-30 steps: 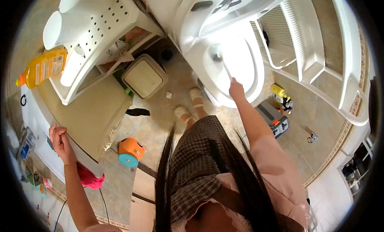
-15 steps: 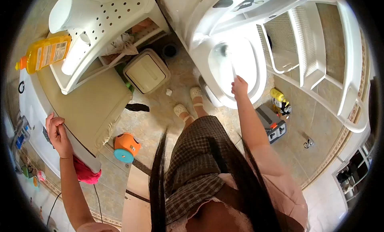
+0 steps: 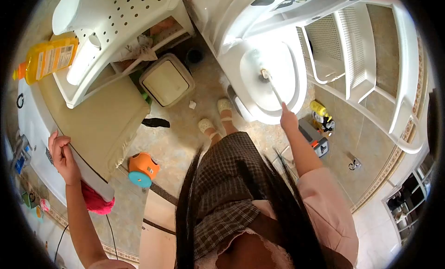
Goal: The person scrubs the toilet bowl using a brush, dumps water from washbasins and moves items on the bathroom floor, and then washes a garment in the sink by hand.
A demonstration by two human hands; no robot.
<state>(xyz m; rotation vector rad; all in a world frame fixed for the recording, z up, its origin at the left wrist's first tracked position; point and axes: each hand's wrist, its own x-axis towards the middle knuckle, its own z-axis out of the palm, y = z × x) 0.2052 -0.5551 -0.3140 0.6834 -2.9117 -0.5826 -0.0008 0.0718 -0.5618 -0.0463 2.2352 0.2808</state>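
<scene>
My right hand (image 3: 289,120) is closed around the handle of a toilet brush (image 3: 274,87). The brush head is down inside the toilet bowl (image 3: 301,90), near the middle of its basin. Above it the decorated lid (image 3: 296,7) stands raised. At the far left, my left hand (image 3: 64,158) rests by the white edge of a sink-like unit (image 3: 95,176), its fingers loosely bent and apart, with nothing seen in them. A pink cloth (image 3: 96,199) hangs just below that hand.
A white rack (image 3: 139,18) and an orange-yellow bottle (image 3: 51,60) stand upper left. A lidded bin (image 3: 167,81) and an orange-and-blue stool (image 3: 144,167) are on the floor. Right of the toilet are a yellow bottle (image 3: 319,107), a grey toolbox (image 3: 320,146) and a white shelf unit (image 3: 357,51).
My right hand has moved slightly down and right, drawing the brush head from the back of the bowl toward its middle. My left hand stays at the edge.
</scene>
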